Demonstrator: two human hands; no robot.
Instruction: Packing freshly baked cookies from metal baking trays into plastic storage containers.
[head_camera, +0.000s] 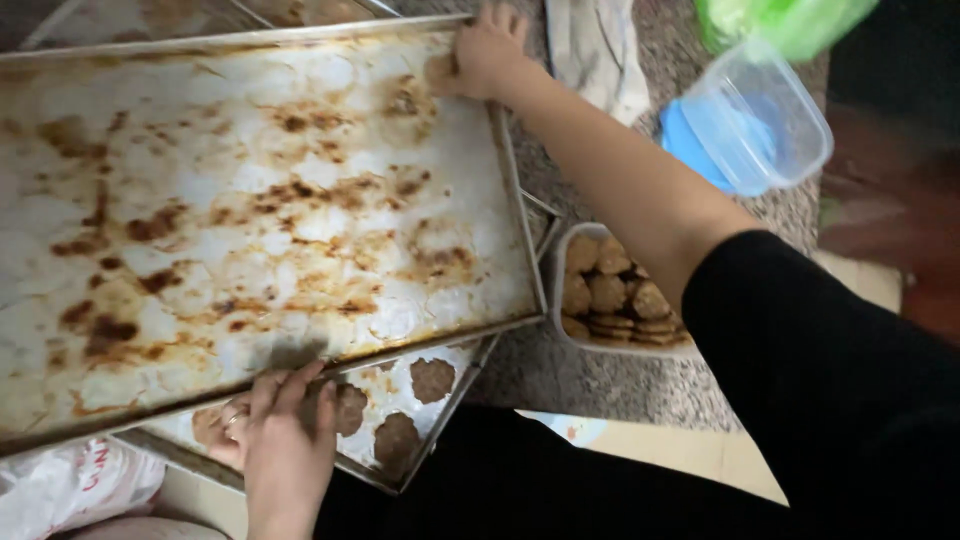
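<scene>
A large, stained baking tray (250, 210), its pale lining blotched with brown scorch marks, fills most of the view and lies stacked askew over a second tray (395, 470) on the speckled stone table (560, 375). The right hand (488, 52) reaches to the far right corner of the top tray, its fingers (497, 18) curled over the rim and gripping that corner. The left hand (285, 430) is at the tray's near edge, fingers (290, 390) spread flat and open, the tips tucked under the top tray's rim and lying on the lower tray. A ring shows on one finger.

The lower tray sticks out beneath the near edge and carries round brown cookies (432, 378) on pale paper, several of them partly covered by the left hand.

Just right of the trays stands a clear rectangular plastic tub (566, 300) packed with stacked cookies of the same kind, partly hidden by the right forearm in its black sleeve (830, 390). Farther back, an empty clear container (790, 120) lies tilted with a blue lid (690, 145) beneath it. A green plastic bag (770, 20) sits at the top right, and a crumpled pale cloth (600, 50) lies beside the right wrist. At the lower left corner is a white plastic bag (70, 485) with red print.
</scene>
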